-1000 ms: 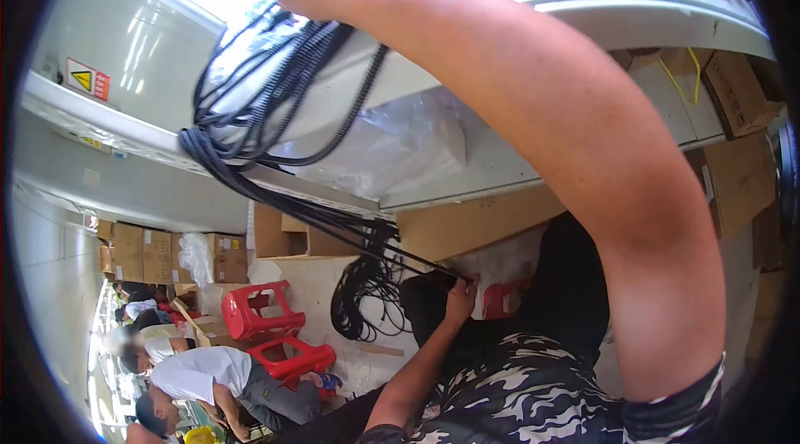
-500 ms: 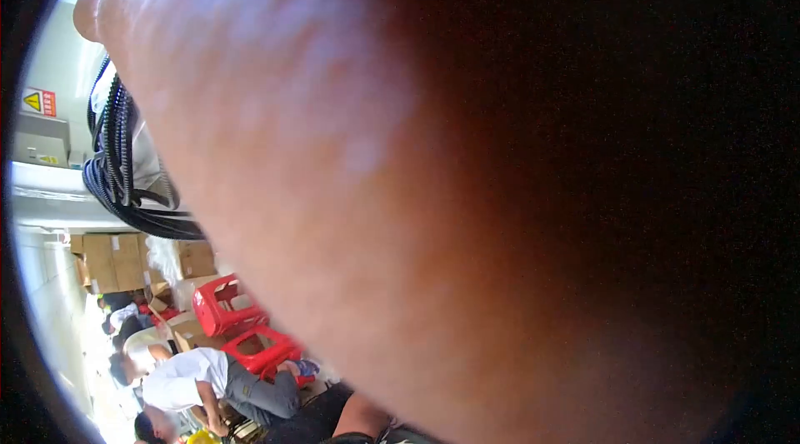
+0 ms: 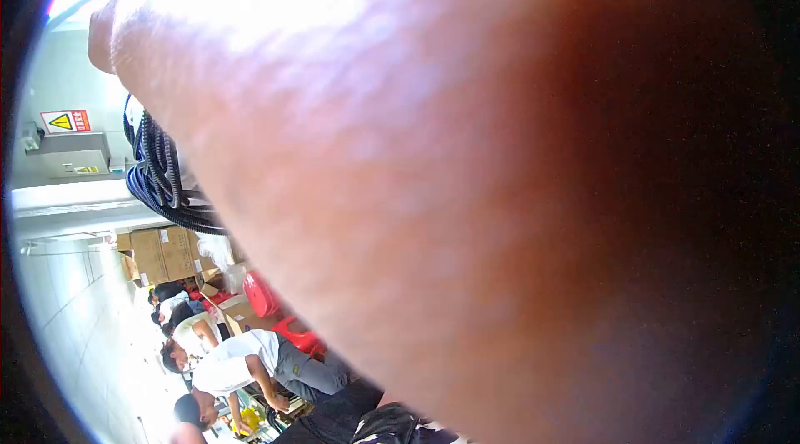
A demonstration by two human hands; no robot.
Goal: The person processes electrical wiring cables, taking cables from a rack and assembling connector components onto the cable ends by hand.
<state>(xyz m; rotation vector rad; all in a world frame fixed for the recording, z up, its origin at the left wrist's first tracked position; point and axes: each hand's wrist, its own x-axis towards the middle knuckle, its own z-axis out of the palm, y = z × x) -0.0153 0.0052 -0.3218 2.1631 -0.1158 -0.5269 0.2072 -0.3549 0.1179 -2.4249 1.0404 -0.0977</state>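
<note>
A hand (image 3: 375, 194), probably one of my own, is pressed close to the lens and fills most of the head view. It is blurred, and its right part falls into deep shadow. Which hand this is I cannot tell. A rounded tip or edge of skin (image 3: 102, 42) shows at the upper left. The fingers cannot be made out, nor can anything held in them. No second hand of mine can be recognised. Dark patterned cloth (image 3: 392, 427) appears at the bottom edge, partly covered.
The scene lies sideways. Black corrugated hoses (image 3: 162, 169) hang beside the hand. Cardboard boxes (image 3: 162, 254), a red stool (image 3: 261, 294) and a warning sign (image 3: 65, 122) are farther off. Several people sit in a row, the nearest a person in a white shirt (image 3: 237, 365).
The view has shifted, so the background sits farther right. More bright light falls on the upper part of the hand, which still covers the lens. More of the seated people shows.
</note>
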